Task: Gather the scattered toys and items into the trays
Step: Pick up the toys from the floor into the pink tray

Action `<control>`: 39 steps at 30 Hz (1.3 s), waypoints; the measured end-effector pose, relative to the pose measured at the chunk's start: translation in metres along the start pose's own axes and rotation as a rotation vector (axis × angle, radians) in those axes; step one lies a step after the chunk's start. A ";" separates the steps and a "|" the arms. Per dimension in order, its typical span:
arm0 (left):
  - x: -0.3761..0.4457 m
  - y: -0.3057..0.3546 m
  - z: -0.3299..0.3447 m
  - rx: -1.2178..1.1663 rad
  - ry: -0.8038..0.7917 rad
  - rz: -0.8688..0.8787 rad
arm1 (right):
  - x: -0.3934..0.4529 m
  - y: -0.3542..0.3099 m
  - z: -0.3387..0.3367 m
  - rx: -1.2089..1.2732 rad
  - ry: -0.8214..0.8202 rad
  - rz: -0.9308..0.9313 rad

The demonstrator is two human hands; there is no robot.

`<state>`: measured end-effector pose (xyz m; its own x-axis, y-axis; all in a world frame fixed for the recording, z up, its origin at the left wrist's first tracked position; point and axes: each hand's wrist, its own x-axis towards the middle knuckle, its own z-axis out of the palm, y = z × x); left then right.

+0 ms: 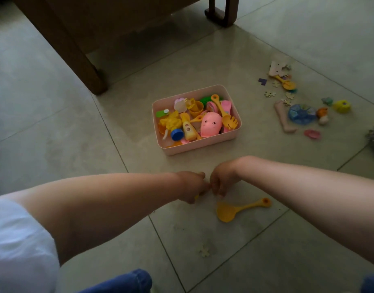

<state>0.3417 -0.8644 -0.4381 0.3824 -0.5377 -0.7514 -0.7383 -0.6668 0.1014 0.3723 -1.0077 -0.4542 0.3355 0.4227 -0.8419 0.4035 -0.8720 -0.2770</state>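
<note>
Toys nearest: puzzle piece at 6 o'clock; yellow scoop on the floor, likely light, stiff; take its handle.
Left hand: curled round something yellow, identity unclear.
Right hand: fingers curled, hold unclear.
Tray: 12 o'clock, part filled.
Far toys: 2 o'clock, scattered.

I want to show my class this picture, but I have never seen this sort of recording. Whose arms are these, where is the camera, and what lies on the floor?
There is no machine here. One camera sits on a person's head and looks down, so the two bare arms are that person's own. The left hand and right hand meet close together just above the tiled floor; something small and yellow peeks out under the left hand, but what it is cannot be told. A yellow toy spoon lies near the hands. Farther off stands a pink tray full of plastic toys. More scattered toys lie on the right.
</note>
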 end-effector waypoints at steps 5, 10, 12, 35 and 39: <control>0.006 -0.002 -0.016 -0.001 -0.009 -0.056 | -0.009 -0.006 0.020 -0.079 -0.036 -0.043; 0.009 -0.015 -0.031 -0.070 -0.082 -0.119 | -0.008 -0.009 0.030 -0.183 0.058 -0.050; 0.008 -0.021 -0.036 -0.192 -0.113 -0.165 | -0.008 -0.009 0.027 -0.161 0.092 -0.034; -0.041 -0.100 -0.046 -1.119 0.884 -0.743 | -0.003 0.004 -0.126 0.997 1.141 0.129; -0.050 -0.092 -0.013 -1.026 0.850 -0.838 | 0.000 -0.026 -0.097 0.699 1.222 -0.034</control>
<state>0.3981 -0.7830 -0.4014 0.9221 0.2641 -0.2827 0.3774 -0.7749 0.5071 0.4444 -0.9613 -0.4019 0.9972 0.0753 -0.0020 0.0472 -0.6453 -0.7625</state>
